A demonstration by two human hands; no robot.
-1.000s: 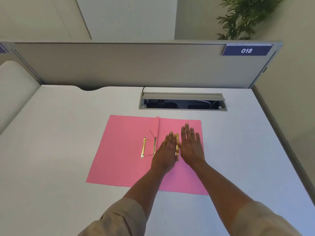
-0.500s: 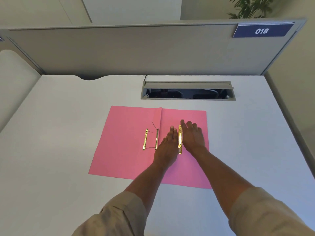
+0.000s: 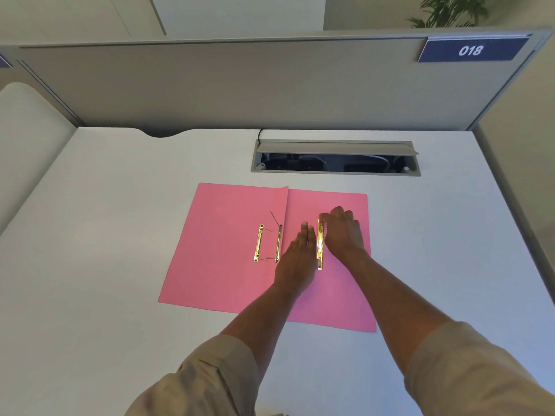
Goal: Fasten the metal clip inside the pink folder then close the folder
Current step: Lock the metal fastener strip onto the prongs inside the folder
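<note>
The pink folder [image 3: 228,265] lies open on the white desk. A gold metal clip bar [image 3: 320,246] rests on its right flap, between my hands. My left hand [image 3: 295,259] lies flat on the flap just left of the bar, holding nothing. My right hand [image 3: 342,232] is just right of the bar, its fingers curled down onto the bar's far end. By the fold sits a gold base strip [image 3: 278,243] with thin prongs sticking out. Another gold strip [image 3: 258,243] lies on the left flap.
An open cable hatch [image 3: 335,159] is set into the desk just beyond the folder. A grey partition [image 3: 240,85] with a blue "018" sign [image 3: 470,51] closes off the far edge. A pale rounded surface [image 3: 27,130] lies at the left.
My right hand's fingers went from flat and spread to curled onto the far end of the clip bar. My left hand stayed flat beside it. The view shifted slightly.
</note>
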